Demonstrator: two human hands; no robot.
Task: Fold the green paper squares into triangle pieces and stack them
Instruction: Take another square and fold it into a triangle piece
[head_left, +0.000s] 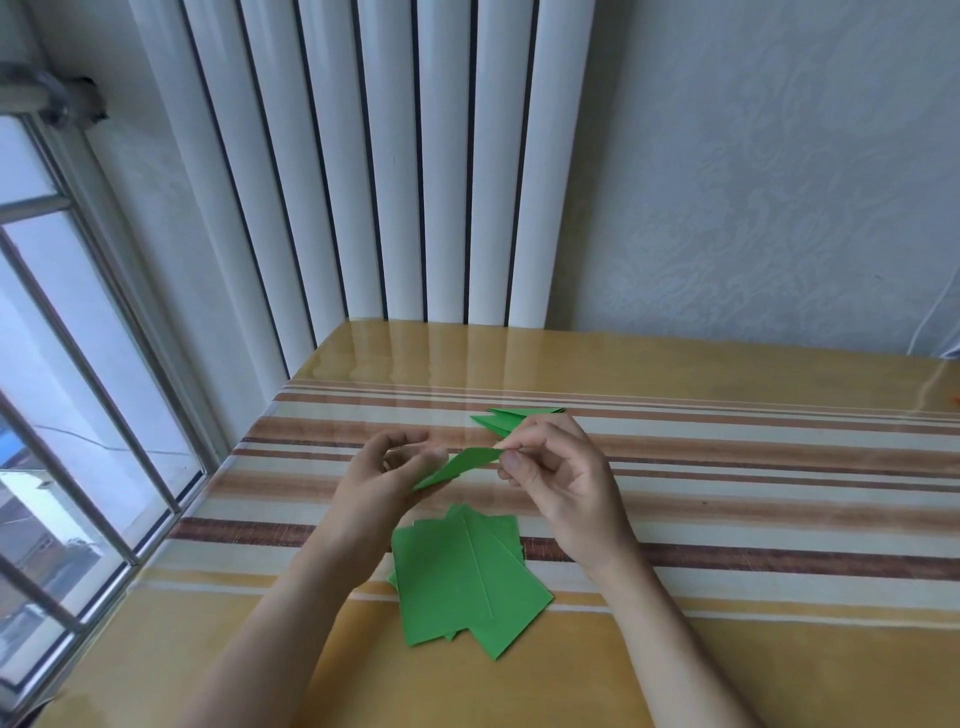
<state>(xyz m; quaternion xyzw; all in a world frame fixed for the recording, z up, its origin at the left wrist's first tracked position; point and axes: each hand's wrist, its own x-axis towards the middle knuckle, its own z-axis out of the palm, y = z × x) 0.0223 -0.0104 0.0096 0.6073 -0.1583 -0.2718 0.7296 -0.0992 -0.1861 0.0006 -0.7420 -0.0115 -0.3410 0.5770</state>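
Note:
A folded green paper piece (460, 465) is held above the table between both hands. My left hand (387, 478) holds its lower left end with curled fingers. My right hand (553, 475) pinches its upper right tip between thumb and forefinger. Below the hands, a loose pile of flat green paper sheets (465, 577) lies fanned on the table. Behind my right hand, a small stack of folded green triangle pieces (511, 418) rests on the table, partly hidden by the fingers.
The table (727, 519) has a glossy yellow and brown striped cover. A white radiator (405, 182) stands against the wall behind it. A window (62, 389) runs along the left edge. A white cable (930, 317) hangs at far right.

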